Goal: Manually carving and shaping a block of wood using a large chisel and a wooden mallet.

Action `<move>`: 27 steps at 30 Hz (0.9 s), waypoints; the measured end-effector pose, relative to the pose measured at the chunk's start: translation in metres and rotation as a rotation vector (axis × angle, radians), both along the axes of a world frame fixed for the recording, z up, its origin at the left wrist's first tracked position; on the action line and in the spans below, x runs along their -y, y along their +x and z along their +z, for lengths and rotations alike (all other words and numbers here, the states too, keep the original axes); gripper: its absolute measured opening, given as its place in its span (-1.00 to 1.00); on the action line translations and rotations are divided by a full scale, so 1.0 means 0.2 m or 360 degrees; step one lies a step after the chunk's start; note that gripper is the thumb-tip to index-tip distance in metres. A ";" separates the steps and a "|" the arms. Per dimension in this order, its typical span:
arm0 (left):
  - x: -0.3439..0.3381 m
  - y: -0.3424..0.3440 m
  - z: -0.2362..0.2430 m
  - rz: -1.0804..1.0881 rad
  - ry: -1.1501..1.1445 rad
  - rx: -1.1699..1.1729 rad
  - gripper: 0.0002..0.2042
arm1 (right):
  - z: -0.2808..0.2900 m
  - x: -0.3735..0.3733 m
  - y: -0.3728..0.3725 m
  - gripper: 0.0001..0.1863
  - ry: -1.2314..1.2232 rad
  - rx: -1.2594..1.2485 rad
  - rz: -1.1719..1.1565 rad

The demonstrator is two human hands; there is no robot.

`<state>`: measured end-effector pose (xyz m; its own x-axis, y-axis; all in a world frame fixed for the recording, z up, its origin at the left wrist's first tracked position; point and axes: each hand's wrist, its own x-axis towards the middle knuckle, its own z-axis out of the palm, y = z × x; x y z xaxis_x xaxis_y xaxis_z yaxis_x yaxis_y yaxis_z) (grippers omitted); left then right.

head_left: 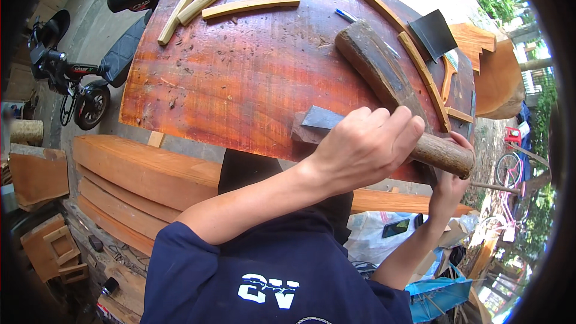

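My left hand [375,144] is closed on a round, rough wooden handle [447,156]. A flat steel blade [321,117] over a dark reddish block [303,135] sticks out left of my fist; their join is hidden. A long dark wooden piece [366,57] runs under my hands toward the table's near edge. My right hand [450,183] is behind the handle's end with curled fingers, its hold partly hidden.
The worktable [228,90] bears wooden strips [249,5], a pen [345,15], a brush [447,81] and a black scraper [432,33]. Stacked curved boards [132,168] lie below. A two-wheeler [81,69] stands left. A phone [396,227] rests lower right.
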<state>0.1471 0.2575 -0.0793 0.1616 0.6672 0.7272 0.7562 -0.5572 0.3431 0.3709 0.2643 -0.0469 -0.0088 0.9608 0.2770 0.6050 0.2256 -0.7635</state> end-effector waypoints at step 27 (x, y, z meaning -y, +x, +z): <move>-0.04 0.02 -0.01 0.0282 0.0216 0.0089 -0.71 | 0.17 0.19 0.31 -0.35 0.0292 -0.1239 0.0134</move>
<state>0.1504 0.2662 -0.0822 0.0078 0.5771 0.8166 0.8282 -0.4614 0.3182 0.4333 0.2261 -0.0137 0.1818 0.9040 0.3870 -0.1104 0.4098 -0.9055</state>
